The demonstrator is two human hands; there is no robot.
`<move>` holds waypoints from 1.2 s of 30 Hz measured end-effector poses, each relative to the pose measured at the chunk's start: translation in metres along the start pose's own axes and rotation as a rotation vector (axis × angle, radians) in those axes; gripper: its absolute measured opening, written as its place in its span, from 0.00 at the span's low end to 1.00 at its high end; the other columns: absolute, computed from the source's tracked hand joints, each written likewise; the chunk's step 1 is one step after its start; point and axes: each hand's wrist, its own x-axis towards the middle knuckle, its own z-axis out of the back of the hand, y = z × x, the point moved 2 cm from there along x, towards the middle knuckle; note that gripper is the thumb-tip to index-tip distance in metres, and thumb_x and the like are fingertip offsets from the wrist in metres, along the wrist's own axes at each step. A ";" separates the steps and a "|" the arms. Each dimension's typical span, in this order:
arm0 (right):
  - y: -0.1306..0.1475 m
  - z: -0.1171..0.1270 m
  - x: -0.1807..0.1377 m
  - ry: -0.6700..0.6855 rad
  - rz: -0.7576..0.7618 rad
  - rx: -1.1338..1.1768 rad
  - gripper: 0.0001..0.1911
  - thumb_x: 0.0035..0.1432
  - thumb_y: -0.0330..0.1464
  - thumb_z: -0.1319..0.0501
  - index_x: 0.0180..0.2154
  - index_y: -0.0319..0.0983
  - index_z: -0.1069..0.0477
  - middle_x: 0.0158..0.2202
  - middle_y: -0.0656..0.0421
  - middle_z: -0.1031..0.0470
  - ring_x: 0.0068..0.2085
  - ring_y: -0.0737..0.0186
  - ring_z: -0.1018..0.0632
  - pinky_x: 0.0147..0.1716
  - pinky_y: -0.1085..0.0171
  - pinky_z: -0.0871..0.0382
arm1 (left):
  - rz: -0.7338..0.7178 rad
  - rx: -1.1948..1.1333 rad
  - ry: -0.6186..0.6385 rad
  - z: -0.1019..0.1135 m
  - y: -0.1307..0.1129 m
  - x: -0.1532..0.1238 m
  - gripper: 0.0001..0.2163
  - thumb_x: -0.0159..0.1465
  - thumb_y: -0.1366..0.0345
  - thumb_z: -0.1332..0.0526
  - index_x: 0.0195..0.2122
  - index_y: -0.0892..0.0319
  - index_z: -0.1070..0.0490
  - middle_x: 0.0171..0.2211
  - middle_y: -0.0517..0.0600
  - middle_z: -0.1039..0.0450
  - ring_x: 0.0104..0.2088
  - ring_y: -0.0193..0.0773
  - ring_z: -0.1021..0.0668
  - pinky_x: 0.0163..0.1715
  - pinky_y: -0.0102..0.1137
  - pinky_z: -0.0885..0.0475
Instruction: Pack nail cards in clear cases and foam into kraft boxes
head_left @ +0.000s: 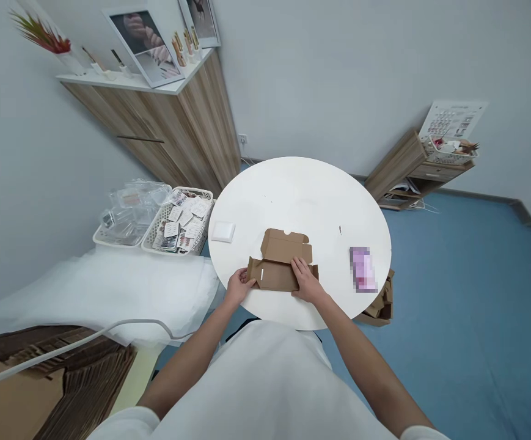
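A brown cardboard box [278,275], partly folded, lies on the round white table [292,189] in front of me. Its lid panel [285,246] is spread toward the far side, and small flaps stand up at both ends. My left hand [240,286] pinches the box's left end between thumb and fingers. Across the right part lies my right hand [307,283], fingers stretched over the fold and thumb at the near edge, gripping it. A white packet [223,231] rests at the table's left. On the right lies a pink-purple package [363,269], blurred out.
Left of the table stand a white basket of cards [183,223] and one of clear plastic packs [132,211], beside white sheeting [155,287]. Stacked cardboard [91,379] lies lower left. A carton [382,302] sits on the floor at right. A wooden cabinet [155,134] stands behind.
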 end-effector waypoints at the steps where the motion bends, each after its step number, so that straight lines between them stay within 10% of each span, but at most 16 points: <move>1: 0.003 -0.001 0.001 0.003 -0.005 -0.003 0.56 0.39 0.31 0.36 0.60 0.39 0.73 0.63 0.54 0.66 0.62 0.53 0.63 0.57 0.53 0.54 | -0.025 0.019 0.010 0.000 -0.002 0.001 0.20 0.49 0.67 0.35 0.43 0.62 0.35 0.38 0.54 0.27 0.38 0.39 0.24 0.40 0.34 0.30; 9: 0.026 -0.013 0.009 -0.033 -0.061 -0.048 0.57 0.39 0.30 0.35 0.60 0.37 0.73 0.63 0.52 0.67 0.62 0.53 0.65 0.58 0.54 0.56 | -0.172 0.393 0.085 -0.008 -0.018 -0.010 0.27 0.50 0.56 0.38 0.49 0.62 0.38 0.45 0.56 0.33 0.37 0.38 0.26 0.36 0.30 0.32; 19: 0.029 -0.011 0.011 0.015 -0.085 -0.133 0.58 0.38 0.32 0.35 0.60 0.37 0.74 0.63 0.54 0.69 0.62 0.53 0.66 0.58 0.55 0.57 | -0.173 0.813 0.186 -0.009 -0.032 0.014 0.12 0.59 0.62 0.50 0.39 0.60 0.34 0.37 0.53 0.28 0.38 0.40 0.27 0.33 0.29 0.36; 36: 0.023 -0.001 0.016 0.160 -0.090 -0.133 0.67 0.32 0.46 0.33 0.60 0.36 0.78 0.63 0.52 0.72 0.62 0.50 0.68 0.58 0.56 0.62 | -0.052 0.993 0.233 -0.012 -0.039 0.023 0.12 0.55 0.65 0.48 0.38 0.57 0.30 0.36 0.53 0.26 0.38 0.43 0.25 0.28 0.28 0.35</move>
